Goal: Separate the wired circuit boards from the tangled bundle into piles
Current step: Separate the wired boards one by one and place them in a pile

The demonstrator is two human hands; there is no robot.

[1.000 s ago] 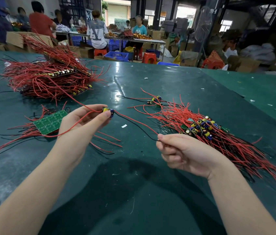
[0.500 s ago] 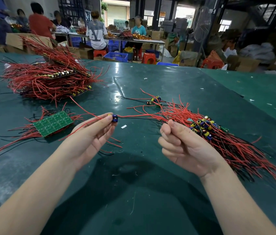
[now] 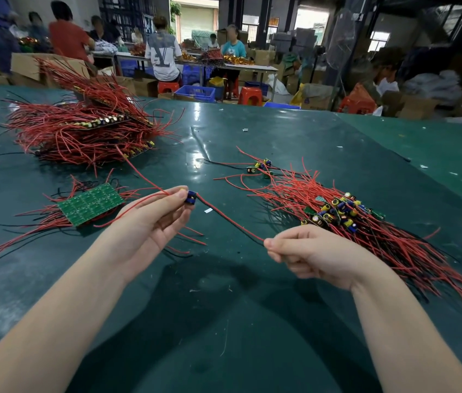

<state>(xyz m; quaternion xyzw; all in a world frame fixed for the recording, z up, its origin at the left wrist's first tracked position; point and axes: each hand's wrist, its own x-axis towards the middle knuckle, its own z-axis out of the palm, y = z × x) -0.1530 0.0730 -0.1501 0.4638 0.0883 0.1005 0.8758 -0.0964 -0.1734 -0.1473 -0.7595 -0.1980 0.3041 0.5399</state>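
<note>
My left hand [image 3: 150, 225] pinches a small wired circuit board [image 3: 190, 197] with blue parts between thumb and fingertips, above the green table [image 3: 224, 293]. Red and black wires [image 3: 229, 222] run from that board down to my right hand [image 3: 309, 253], which pinches their far ends in curled fingers. A tangled bundle of boards with red wires [image 3: 346, 219] lies just right of my right hand. A green panel of boards with wires [image 3: 90, 204] lies left of my left hand. A big heap of wired boards [image 3: 82, 131] sits at the far left.
Two loose small boards [image 3: 261, 165] lie beyond the bundle. Small white scraps [image 3: 208, 210] dot the table. Beyond the table's far edge, several people work at benches among blue crates [image 3: 195, 93], red stools and cardboard boxes.
My right hand has dropped lower and nearer to me, pulling the wires taut from the board. My left hand has stayed near the same spot, board still pinched.
</note>
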